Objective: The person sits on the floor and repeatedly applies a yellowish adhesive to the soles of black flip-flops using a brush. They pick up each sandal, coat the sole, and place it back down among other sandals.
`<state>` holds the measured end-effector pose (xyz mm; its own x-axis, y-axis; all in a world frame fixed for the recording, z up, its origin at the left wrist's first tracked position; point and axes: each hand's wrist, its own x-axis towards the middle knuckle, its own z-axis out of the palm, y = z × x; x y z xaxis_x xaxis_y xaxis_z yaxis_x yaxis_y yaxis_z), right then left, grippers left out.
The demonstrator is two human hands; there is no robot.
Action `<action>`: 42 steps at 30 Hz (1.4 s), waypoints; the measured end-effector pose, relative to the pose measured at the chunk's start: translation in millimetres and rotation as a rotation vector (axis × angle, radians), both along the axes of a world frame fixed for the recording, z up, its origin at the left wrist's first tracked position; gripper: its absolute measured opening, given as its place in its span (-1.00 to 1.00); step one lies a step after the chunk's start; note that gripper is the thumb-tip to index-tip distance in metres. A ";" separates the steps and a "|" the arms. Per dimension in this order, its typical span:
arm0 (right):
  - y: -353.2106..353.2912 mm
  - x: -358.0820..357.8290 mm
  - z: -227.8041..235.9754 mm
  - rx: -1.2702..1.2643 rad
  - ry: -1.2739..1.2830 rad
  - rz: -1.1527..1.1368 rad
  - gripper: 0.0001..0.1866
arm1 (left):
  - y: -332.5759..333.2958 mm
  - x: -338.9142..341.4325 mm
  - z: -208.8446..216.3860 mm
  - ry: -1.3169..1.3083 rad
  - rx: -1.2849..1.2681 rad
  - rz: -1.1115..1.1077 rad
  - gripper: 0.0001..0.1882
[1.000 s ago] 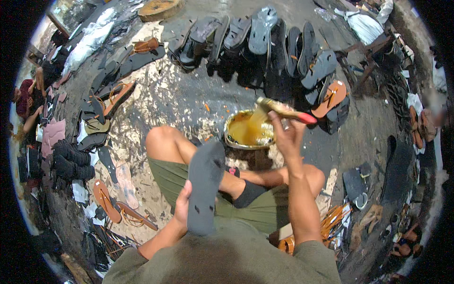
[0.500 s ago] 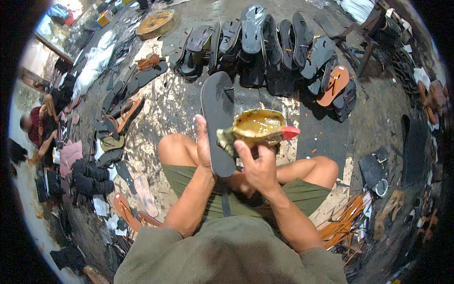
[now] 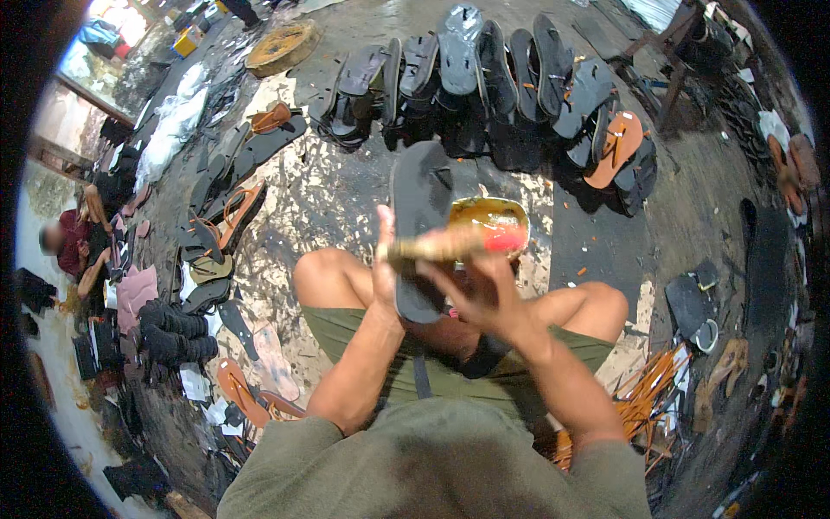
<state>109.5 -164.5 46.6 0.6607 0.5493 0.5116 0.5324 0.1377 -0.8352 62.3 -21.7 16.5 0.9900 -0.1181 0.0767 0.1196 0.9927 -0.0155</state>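
Note:
My left hand (image 3: 386, 272) grips a dark grey flip-flop sole (image 3: 422, 182) by its left edge, holding it upright over my lap. My right hand (image 3: 486, 303) is closed around a brush (image 3: 441, 246), smeared by motion, with a red end at its right. The brush lies across the sole's lower half; whether its bristles touch the sole I cannot tell. Just beyond my right hand is an open tub (image 3: 526, 218) of shiny yellow-brown glue-like liquid, partly hidden by the brush and hand.
Several dark sandals (image 3: 458, 60) stand in a row ahead, with a brown sandal (image 3: 616, 149) at its right end. More sandals (image 3: 235, 221) lie to the left. Orange strips (image 3: 648, 402) and a white cup (image 3: 705, 336) are at my right. Another person (image 3: 73, 242) sits far left.
The brush has swung from a slant to nearly level across the sole, its red end moving left. The sole and both hands have shifted slightly right in view.

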 end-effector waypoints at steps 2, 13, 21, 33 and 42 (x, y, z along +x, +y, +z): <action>11.1 45.2 -2.3 -0.107 -0.229 -0.108 -0.63 | -28.1 3.0 23.4 0.362 -0.102 0.140 -0.35; -37.0 -4.2 21.3 -0.228 0.514 -0.112 -0.75 | 112.3 115.1 -42.8 0.343 0.655 0.348 -0.33; -59.6 41.1 -2.1 -0.147 0.517 -0.456 -0.63 | 303.5 223.0 -69.4 0.733 1.046 0.902 -0.34; -119.2 109.3 -55.4 -0.428 0.169 -0.717 -0.44 | 359.8 -280.0 -135.6 2.126 2.062 0.830 -0.28; -106.4 126.9 -83.7 -0.470 0.314 -0.518 -0.53 | 303.9 -455.0 -106.4 2.362 2.078 -0.099 -0.36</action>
<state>236.4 -270.9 -37.1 0.9689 0.2429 0.0466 0.1600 -0.4715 -0.8672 -392.7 282.2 -89.9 -0.2472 0.9630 -0.1070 0.9689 0.2443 -0.0396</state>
